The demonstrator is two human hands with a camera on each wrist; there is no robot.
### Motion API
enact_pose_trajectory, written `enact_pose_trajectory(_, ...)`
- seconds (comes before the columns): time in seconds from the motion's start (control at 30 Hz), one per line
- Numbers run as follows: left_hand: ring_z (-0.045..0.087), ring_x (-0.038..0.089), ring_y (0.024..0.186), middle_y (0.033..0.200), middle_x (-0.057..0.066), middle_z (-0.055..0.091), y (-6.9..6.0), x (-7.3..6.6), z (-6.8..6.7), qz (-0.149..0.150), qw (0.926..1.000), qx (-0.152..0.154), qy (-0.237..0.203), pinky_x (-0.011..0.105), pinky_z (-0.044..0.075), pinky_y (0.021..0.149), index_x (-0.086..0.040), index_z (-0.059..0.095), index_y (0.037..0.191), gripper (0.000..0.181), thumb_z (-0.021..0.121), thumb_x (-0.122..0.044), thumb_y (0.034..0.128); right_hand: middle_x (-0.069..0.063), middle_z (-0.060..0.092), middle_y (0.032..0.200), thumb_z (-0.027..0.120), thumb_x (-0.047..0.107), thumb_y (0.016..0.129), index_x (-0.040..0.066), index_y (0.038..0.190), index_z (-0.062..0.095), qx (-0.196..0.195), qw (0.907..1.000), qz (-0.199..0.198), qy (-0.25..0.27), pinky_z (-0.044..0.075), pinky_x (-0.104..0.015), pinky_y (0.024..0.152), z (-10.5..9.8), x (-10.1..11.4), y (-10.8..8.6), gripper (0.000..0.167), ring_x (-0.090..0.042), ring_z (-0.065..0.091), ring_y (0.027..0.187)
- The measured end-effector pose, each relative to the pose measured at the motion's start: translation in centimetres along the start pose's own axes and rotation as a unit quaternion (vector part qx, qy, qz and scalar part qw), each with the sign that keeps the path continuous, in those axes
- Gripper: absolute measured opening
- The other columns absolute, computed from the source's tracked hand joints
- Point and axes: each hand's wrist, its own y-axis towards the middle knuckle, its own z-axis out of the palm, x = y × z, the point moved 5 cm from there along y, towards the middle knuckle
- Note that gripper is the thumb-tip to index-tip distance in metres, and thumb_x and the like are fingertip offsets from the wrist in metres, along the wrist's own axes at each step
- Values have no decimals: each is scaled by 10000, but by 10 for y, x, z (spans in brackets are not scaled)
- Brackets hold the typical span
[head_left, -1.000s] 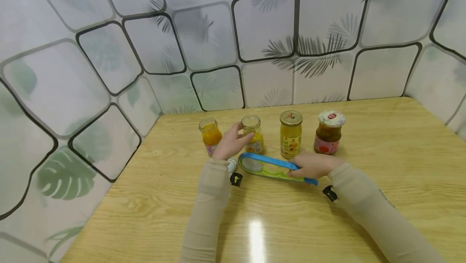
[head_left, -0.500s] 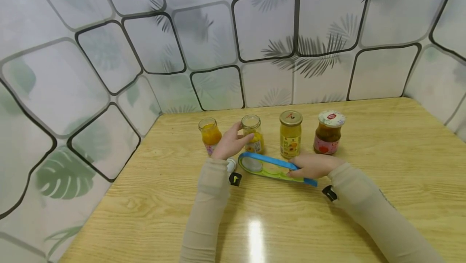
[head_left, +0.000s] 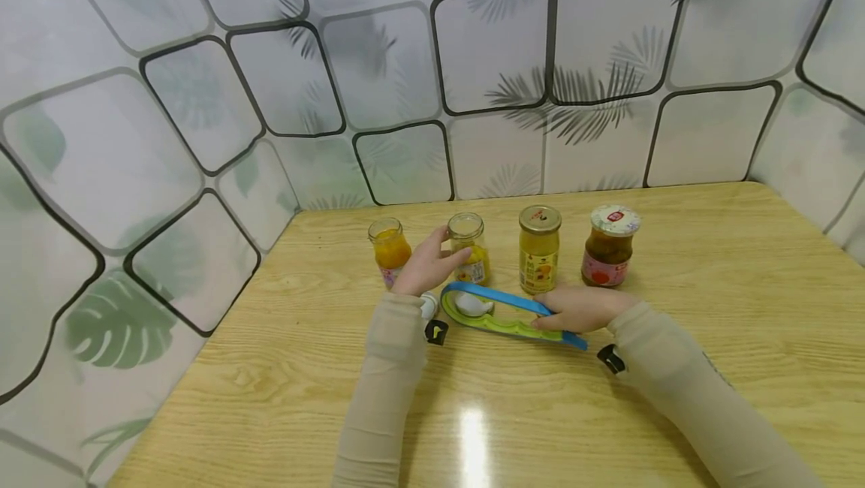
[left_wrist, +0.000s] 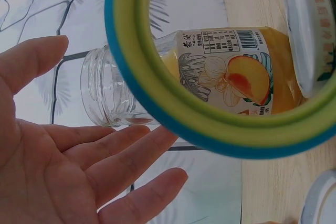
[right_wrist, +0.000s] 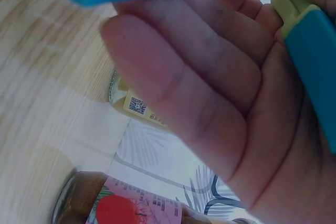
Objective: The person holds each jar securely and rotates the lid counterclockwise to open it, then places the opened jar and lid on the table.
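Observation:
In the head view my left hand (head_left: 427, 266) is beside an uncapped jar of yellow fruit (head_left: 475, 257); the left wrist view shows spread fingers (left_wrist: 123, 163) near its glass neck (left_wrist: 102, 87), contact unclear. My right hand (head_left: 584, 308) holds the handle end of a blue and green looped opener (head_left: 496, 296). Its ring (left_wrist: 244, 135) hangs before the jar in the left wrist view. A white lid (head_left: 471, 304) shows through the ring, partly covered. In the right wrist view, fingers (right_wrist: 173, 85) curl around the blue handles (right_wrist: 315, 72).
An uncapped orange jar (head_left: 390, 248) stands left of my left hand, another white lid (head_left: 429, 305) by that wrist. A gold-lidded yellow jar (head_left: 539, 251) and a dark jar with a white lid (head_left: 610, 246) stand to the right. A patterned wall (head_left: 500, 150) backs the wooden table (head_left: 304, 368).
The opener's loop has tilted a little, showing more of its green inside, and the lid seen through it looks different in outline. Both hands have barely moved.

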Motion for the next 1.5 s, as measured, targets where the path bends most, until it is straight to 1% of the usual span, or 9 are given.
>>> enact_pose_trajectory(0.23,415,268,1174,1399,121,277,1,-1,1,17,10000,11,28,394,408,891,-63,165,1409,691,508,-362,890,24,484,623,478,320,913,-5,1116,509,-36,10000,8,-51,394,-256,534,-1,1,-2,384,-81,478,535)
enact_pose_trajectory(0.47,412,268,1177,1402,118,272,2,-1,3,28,10000,41,45,394,412,887,-67,153,1412,701,506,-371,888,33,438,609,492,322,906,107,896,528,-65,10000,-26,-4,375,-244,510,-2,2,-4,218,-77,449,525)
enact_pose_trajectory(0.57,411,268,1177,1405,115,267,2,0,3,37,10000,60,33,394,416,882,-74,152,1413,699,504,-373,889,40,428,600,497,312,904,135,812,506,-94,9999,-41,-73,368,-244,515,-3,1,-6,200,-74,440,519)
enact_pose_trajectory(0.77,413,265,1176,1405,112,267,3,-1,4,38,10000,76,32,391,420,877,-73,150,1413,700,504,-373,889,54,423,608,518,325,890,136,846,542,-201,9994,-108,-254,364,-243,532,-8,0,-12,195,-65,428,534)
enact_pose_trajectory(0.93,419,273,1170,1405,120,265,3,-2,4,52,10000,36,21,393,424,872,-69,166,1409,687,510,-359,890,73,400,583,542,278,880,155,735,496,-594,9975,-310,-207,339,-215,493,-24,-1,-30,196,-43,394,489)
enact_pose_trajectory(1.17,439,294,1148,1383,140,304,4,-2,2,152,9998,-93,79,386,433,861,-76,230,1394,621,504,-332,899,83,399,598,525,265,896,173,803,495,-1223,9915,-429,75,343,-216,480,-52,-3,-58,134,-36,370,481)
enact_pose_trajectory(1.27,444,295,1142,1367,150,329,3,0,0,-18,9997,-166,152,395,430,863,-74,255,1385,617,512,-341,892,63,392,617,526,269,896,161,807,478,-1500,9879,-365,111,331,-225,472,-61,-5,-68,148,-57,359,493)
enact_pose_trajectory(1.37,491,284,1080,1284,160,433,2,3,-3,-333,9983,-334,347,396,444,833,-49,344,1338,589,519,-375,879,27,386,652,529,249,896,131,846,456,-1803,9834,-126,176,326,-242,480,-69,-8,-77,147,-88,355,517)
enact_pose_trajectory(1.5,553,244,896,1061,131,568,1,4,-5,-518,9962,-465,527,360,472,724,-29,520,1146,449,525,-385,871,-5,400,669,552,186,883,96,902,421,-2112,9770,177,240,316,-258,483,-76,-11,-87,161,-119,347,529)
